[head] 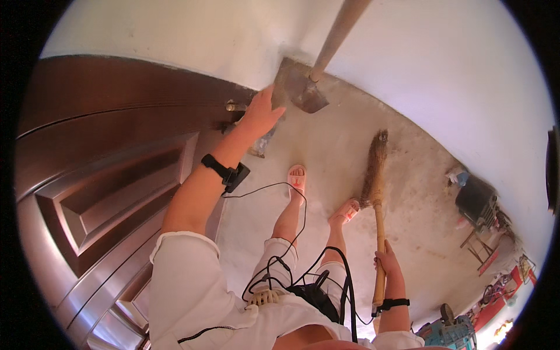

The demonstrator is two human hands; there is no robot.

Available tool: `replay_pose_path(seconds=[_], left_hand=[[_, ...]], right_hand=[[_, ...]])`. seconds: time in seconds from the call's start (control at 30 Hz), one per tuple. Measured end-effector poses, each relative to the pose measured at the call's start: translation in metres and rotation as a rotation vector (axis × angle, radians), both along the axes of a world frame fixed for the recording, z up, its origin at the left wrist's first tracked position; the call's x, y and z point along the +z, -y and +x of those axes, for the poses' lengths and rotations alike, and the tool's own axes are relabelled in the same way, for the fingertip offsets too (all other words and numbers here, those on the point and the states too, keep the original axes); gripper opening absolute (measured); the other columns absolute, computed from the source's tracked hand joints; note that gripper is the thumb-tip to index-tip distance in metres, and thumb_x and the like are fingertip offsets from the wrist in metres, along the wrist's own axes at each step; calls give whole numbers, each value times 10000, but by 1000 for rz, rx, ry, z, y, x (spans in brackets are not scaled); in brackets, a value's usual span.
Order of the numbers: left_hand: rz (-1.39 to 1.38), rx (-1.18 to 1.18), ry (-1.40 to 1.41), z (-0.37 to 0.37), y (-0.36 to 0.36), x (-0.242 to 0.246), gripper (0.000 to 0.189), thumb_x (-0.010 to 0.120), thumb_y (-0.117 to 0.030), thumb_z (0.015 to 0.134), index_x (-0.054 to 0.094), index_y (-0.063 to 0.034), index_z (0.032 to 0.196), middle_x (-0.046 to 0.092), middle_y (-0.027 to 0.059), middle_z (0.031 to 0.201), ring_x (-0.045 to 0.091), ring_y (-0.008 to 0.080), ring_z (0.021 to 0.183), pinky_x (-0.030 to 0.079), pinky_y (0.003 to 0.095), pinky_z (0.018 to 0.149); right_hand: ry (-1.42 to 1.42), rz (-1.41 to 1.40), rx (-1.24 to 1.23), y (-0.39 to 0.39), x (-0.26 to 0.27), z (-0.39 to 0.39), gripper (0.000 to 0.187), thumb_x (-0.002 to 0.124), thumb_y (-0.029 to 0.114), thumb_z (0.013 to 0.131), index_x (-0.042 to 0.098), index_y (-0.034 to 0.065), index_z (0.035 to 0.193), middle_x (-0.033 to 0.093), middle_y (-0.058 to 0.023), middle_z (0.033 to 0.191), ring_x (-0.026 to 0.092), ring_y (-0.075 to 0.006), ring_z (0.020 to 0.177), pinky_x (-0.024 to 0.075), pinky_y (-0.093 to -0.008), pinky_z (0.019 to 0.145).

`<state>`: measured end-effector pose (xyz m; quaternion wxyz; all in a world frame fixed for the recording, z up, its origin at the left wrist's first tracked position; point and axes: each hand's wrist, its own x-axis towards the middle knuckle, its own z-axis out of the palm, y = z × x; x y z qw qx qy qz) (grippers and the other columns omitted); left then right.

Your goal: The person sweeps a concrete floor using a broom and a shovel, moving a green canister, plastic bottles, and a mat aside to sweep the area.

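Note:
My right hand is closed around the bamboo handle of a broom, whose dark bristles rest on the concrete floor beside my right foot. My left hand reaches forward with its thumb apart from the fingers, near the edge of a dark brown panelled door and its handle. Just beyond that hand, a metal shovel stands with its blade on the floor and its wooden shaft rising against the wall. Part of a worn metal piece shows below my left hand; its kind is unclear.
White walls meet in the corner behind the shovel. Along the right wall stand a dark container, a small folding stool and assorted clutter. A teal machine or container is at lower right. Black cables hang before my body.

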<state>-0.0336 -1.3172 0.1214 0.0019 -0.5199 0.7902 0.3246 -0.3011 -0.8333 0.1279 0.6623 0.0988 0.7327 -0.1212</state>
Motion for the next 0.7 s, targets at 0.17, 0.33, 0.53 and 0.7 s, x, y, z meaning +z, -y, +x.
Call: replay_pose_path(seconds=[0.17, 0.33, 0.53, 0.7], left_hand=[[-380, 5, -505, -114, 34, 127, 714, 647, -261, 746, 285, 56, 1274, 336, 212, 1301, 333, 267, 1217, 292, 337, 990], [-43, 94, -648, -188, 52, 220, 885, 652, -230, 765, 37, 8, 1355, 351, 198, 1264, 451, 275, 1061, 424, 367, 864], [-193, 157, -568, -158, 54, 211, 270, 635, -224, 711, 573, -1, 849, 601, 78, 778, 566, 185, 695, 444, 320, 627], [-61, 131, -624, -62, -37, 239, 77, 569, -91, 765, 535, -55, 824, 506, -15, 754, 474, 83, 738, 389, 229, 682]], right_hand=[[137, -92, -426, -30, -16, 3, 586, 496, 43, 782, 236, 172, 1292, 483, -69, 667, 484, -147, 483, 445, -300, 409], [236, -163, -601, -48, -23, -1, 522, 487, 45, 779, 261, 140, 1241, 474, -64, 631, 483, -147, 469, 444, -306, 394], [141, -247, -302, -62, 32, -2, 645, 481, 13, 759, 196, 115, 1328, 485, -66, 606, 484, -154, 446, 436, -296, 385], [-72, -279, -34, -81, 118, 0, 741, 487, -18, 728, 156, 129, 1374, 501, -70, 630, 484, -154, 442, 440, -284, 397]])
